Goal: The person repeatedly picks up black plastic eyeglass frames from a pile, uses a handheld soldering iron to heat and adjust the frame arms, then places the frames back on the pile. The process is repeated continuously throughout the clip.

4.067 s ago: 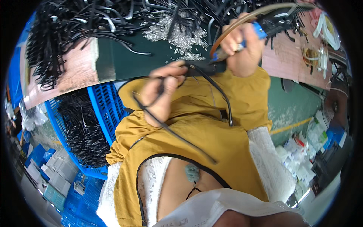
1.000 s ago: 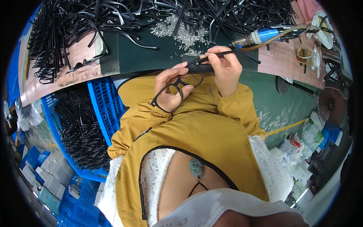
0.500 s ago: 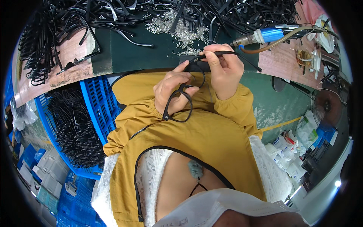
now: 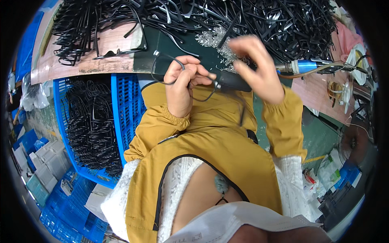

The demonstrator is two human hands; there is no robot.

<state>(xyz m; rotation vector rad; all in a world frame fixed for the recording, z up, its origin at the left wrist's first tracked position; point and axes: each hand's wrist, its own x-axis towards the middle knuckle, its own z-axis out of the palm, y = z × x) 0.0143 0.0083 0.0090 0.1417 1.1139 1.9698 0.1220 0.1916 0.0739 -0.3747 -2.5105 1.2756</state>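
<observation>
My left hand (image 4: 181,83) is closed round a black eyeglass frame (image 4: 153,67), above my lap by the table edge. The frame's rims show on both sides of the fingers. From its right end a dark, blurred strip (image 4: 242,115) hangs down, probably a temple arm. My right hand (image 4: 261,69) is smeared by motion, its thumb and fingers spread, with nothing visible between them. It hovers at the near side of a heap of small silver metal pieces (image 4: 210,38) on the dark green mat (image 4: 152,44). Loose black temple arms (image 4: 279,28) are piled beyond it.
A blue power screwdriver (image 4: 306,65) with a brown hose lies right of my right hand. More eyeglass frames (image 4: 77,32) lie at the table's far left. Below, a blue basket (image 4: 117,121) holds many black frames. A fan (image 4: 350,141) stands at right.
My right hand has let go of the temple arm and moved away toward the silver pieces, fingers spreading. My left hand has turned the eyeglass frame. The whole view has shifted.
</observation>
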